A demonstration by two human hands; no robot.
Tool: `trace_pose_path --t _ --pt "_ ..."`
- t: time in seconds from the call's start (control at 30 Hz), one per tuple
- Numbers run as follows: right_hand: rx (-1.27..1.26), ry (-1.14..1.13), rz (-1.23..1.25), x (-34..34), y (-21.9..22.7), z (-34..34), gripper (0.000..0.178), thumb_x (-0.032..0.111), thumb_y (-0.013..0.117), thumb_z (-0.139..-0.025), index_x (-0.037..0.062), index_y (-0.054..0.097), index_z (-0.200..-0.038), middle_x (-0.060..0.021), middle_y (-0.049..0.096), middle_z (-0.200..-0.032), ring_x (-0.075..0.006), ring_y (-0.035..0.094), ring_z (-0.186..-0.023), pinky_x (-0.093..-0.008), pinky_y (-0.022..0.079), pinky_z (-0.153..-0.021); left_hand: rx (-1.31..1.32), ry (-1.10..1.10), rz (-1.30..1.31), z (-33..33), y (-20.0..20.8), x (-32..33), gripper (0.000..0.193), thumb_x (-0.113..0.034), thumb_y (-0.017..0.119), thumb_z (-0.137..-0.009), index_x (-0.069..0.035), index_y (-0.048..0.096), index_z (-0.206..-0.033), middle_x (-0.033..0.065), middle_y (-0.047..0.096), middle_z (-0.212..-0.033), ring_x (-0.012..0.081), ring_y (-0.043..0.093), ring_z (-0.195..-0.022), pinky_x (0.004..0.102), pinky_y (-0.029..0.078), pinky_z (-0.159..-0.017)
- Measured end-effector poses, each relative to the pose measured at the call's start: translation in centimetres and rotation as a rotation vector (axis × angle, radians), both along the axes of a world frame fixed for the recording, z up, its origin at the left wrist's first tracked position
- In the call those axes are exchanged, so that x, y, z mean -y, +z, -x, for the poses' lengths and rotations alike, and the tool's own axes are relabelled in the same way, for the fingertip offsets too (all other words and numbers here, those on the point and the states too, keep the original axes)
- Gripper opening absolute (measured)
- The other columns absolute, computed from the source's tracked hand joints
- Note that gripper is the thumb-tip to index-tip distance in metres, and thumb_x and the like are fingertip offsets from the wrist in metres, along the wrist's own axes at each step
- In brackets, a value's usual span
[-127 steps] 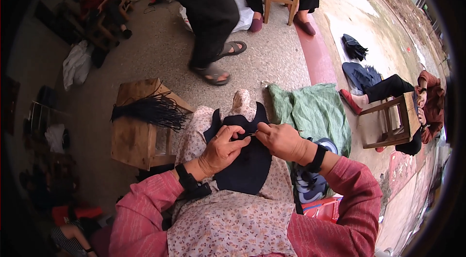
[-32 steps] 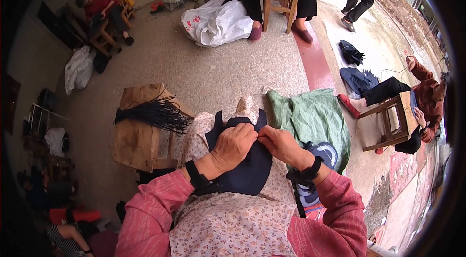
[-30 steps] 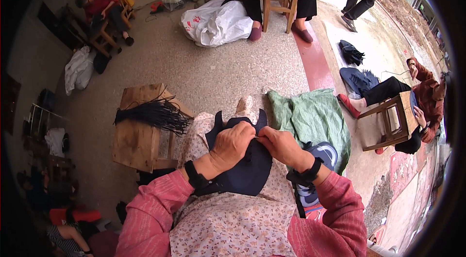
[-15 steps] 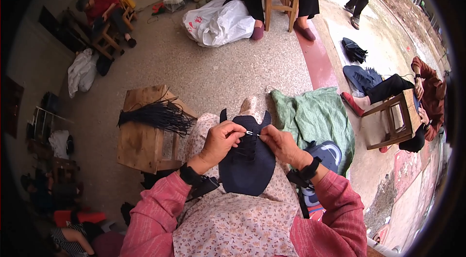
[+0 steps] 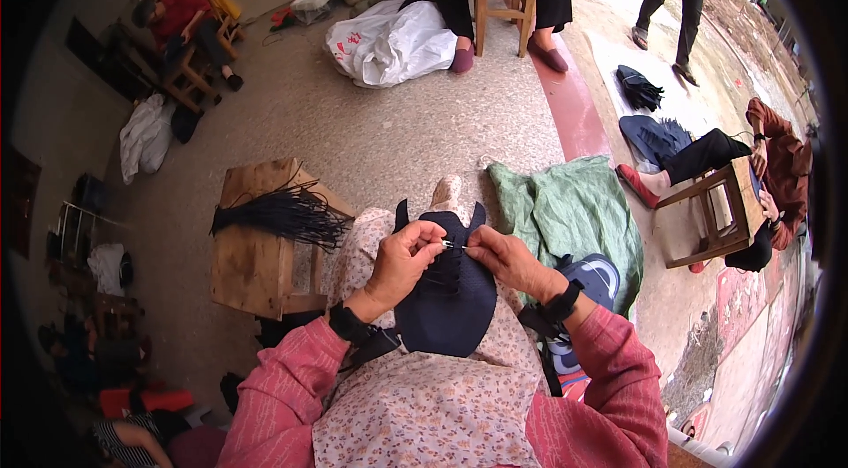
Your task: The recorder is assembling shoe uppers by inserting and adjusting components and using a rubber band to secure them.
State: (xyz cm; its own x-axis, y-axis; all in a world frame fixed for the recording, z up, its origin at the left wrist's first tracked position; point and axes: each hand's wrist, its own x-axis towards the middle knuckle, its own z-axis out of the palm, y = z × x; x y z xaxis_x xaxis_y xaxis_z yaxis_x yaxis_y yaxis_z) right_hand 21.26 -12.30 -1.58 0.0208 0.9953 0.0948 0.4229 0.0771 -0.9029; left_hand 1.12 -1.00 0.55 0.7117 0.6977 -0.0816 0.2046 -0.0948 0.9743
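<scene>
the dark panel (image 5: 449, 318) lies on the person's lap over a floral apron (image 5: 415, 424), with dark laces (image 5: 444, 277) down its middle and two dark points jutting out at its far end. the left hand (image 5: 397, 267) is above the panel's left half, thumb and forefinger pinching a small pale piece (image 5: 448, 245) over the panel's far part. the right hand (image 5: 511, 261) is above the panel's right edge, its fingertips pressed together on a tiny white tip (image 5: 465, 247) that points toward the pale piece; what the tip belongs to is too small to tell. both wrists wear black bands.

left of the panel is a wooden stool (image 5: 247, 269) with a bundle (image 5: 278, 214) of dark cords across its top. right of the panel, a green cloth (image 5: 570, 199) lies spread, and grey-blue shoes (image 5: 594, 281) sit between it and the panel. well beyond the panel is a white sack (image 5: 384, 44), just beside a person in black trousers seated at another stool (image 5: 505, 4). far to the panel's right, a person in rust sleeves sits at a third stool (image 5: 720, 216), wearing red shoes (image 5: 638, 186).
</scene>
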Motion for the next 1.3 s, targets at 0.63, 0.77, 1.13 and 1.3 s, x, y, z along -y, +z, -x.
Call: trace_pose_path --t 0.63,0.77,1.13,1.3 --pt "0.008 -0.093 -0.009 1.3 -1.3 0.8 0.015 0.018 0.056 -0.099 0.0053 0.052 -0.105 -0.0158 0.062 -0.085 -0.0325 0.063 -0.077 -0.0353 0.05 -0.068 -0.234 0.263 -0.512 -3.3 -3.0 -3.3 0.023 -0.026 0.062 -0.097 -0.003 0.058 -0.095 0.0086 0.061 -0.074 0.0173 0.059 -0.067 0.0337 0.048 -0.063" --pt "-0.047 -0.151 -0.01 3.0 -2.8 1.4 0.015 0.017 0.054 -0.1 0.0052 0.051 -0.11 -0.0125 0.062 -0.083 -0.0257 0.063 -0.075 -0.0331 0.05 -0.069 -0.145 0.223 -0.669 -3.5 -3.0 -2.9 0.028 -0.025 0.063 -0.096 -0.005 0.049 -0.083 0.0105 0.055 -0.064 0.0235 0.055 -0.056 0.0364 0.045 -0.053" --pt "-0.187 -0.055 0.167 5.0 -1.9 -1.5 0.03 0.006 0.056 -0.095 0.0092 0.055 -0.125 -0.0035 0.062 -0.082 -0.0181 0.06 -0.066 -0.0311 0.048 -0.058 -0.15 0.192 -0.676 -3.5 -2.2 -2.4 0.024 -0.026 0.064 -0.094 -0.008 0.05 -0.085 0.0121 0.06 -0.066 0.0368 0.062 -0.063 0.0428 0.046 -0.053" --pt "-0.03 -0.62 0.019 12.4 -11.3 -7.1 0.02 0.019 0.055 -0.101 0.0024 0.065 -0.106 -0.0029 0.066 -0.079 -0.0166 0.058 -0.06 -0.0261 0.044 -0.057 -0.194 0.253 -0.636 -2.4 -3.5 -3.1 0.024 -0.028 0.059 -0.098 -0.009 0.05 -0.087 0.0155 0.061 -0.07 0.0412 0.061 -0.066 0.0456 0.046 -0.054"
